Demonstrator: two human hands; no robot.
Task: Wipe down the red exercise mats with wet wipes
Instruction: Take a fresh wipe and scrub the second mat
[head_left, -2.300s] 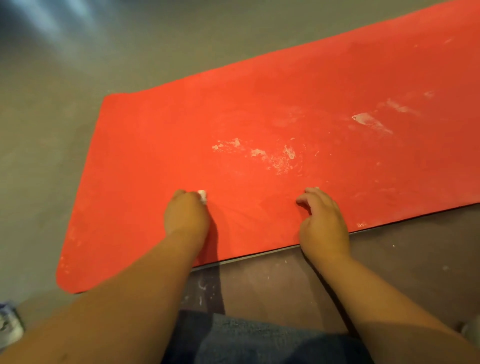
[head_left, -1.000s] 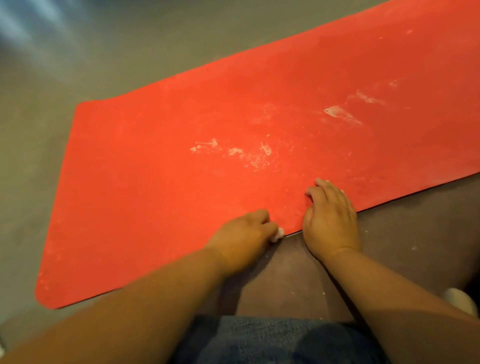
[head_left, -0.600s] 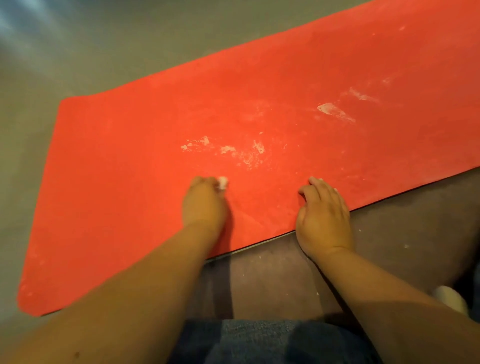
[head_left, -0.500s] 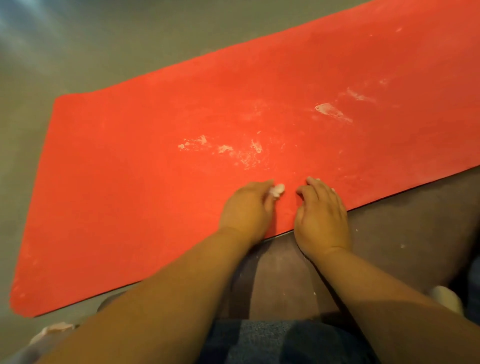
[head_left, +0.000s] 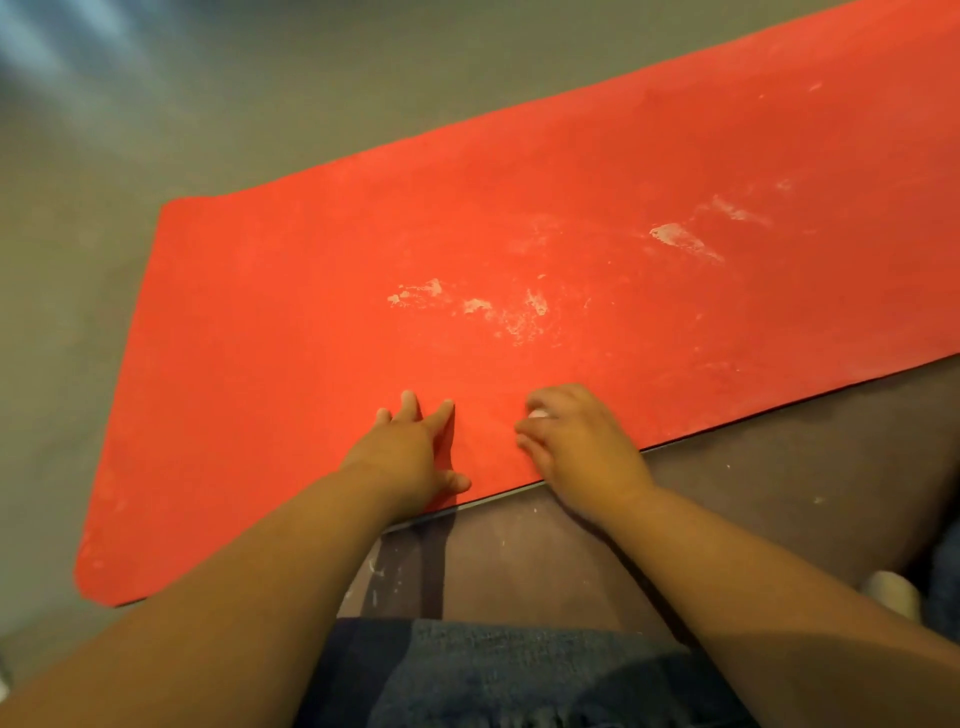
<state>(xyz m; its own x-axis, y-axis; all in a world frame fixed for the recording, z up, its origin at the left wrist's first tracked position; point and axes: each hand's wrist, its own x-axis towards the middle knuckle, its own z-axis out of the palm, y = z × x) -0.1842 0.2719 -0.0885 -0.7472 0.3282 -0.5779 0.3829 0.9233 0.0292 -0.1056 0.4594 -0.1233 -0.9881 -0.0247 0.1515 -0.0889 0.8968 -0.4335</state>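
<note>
A red exercise mat (head_left: 291, 322) lies slantwise on the floor, with whitish smears near its middle (head_left: 524, 312) and further right (head_left: 680, 240). My left hand (head_left: 410, 452) rests flat on the mat close to its near edge, fingers straight and spread, holding nothing. Just to its right, my right hand (head_left: 592, 457) sits on the same edge with curled fingers pinching a small white wadded wet wipe (head_left: 540, 414); only a bit of the wipe shows between the fingers.
Grey floor (head_left: 260, 93) surrounds the mat at the left and back. A darker, speckled floor strip (head_left: 779, 478) runs along the mat's near edge. My denim-clad knee (head_left: 493, 675) fills the bottom; a white object (head_left: 891, 592) sits at the lower right.
The white wipe was in my left hand while it rubbed back and forth; now it sits in my right hand's fingers, and my left hand lies flat and spread on the mat.
</note>
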